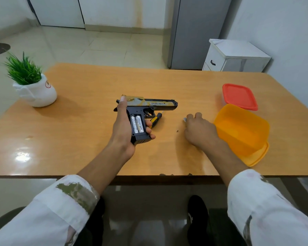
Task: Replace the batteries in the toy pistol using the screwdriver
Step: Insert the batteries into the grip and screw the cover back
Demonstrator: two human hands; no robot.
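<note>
My left hand (122,129) grips the handle of the black and yellow toy pistol (149,104), its barrel pointing right over the table. The handle's battery bay is uncovered and two silver batteries (137,124) sit side by side in it. A yellow and black screwdriver (156,118) lies on the table just under the trigger guard, partly hidden by the pistol. My right hand (198,129) rests knuckles-up on the table right of the pistol, its fingers curled round a small silver object (185,119) that barely shows.
An open orange plastic box (242,132) stands at my right hand's side, with its red lid (239,95) lying beyond it. A potted plant in a white pot (34,89) stands at the far left. A tiny dark speck (177,131) lies on the wooden table (89,139).
</note>
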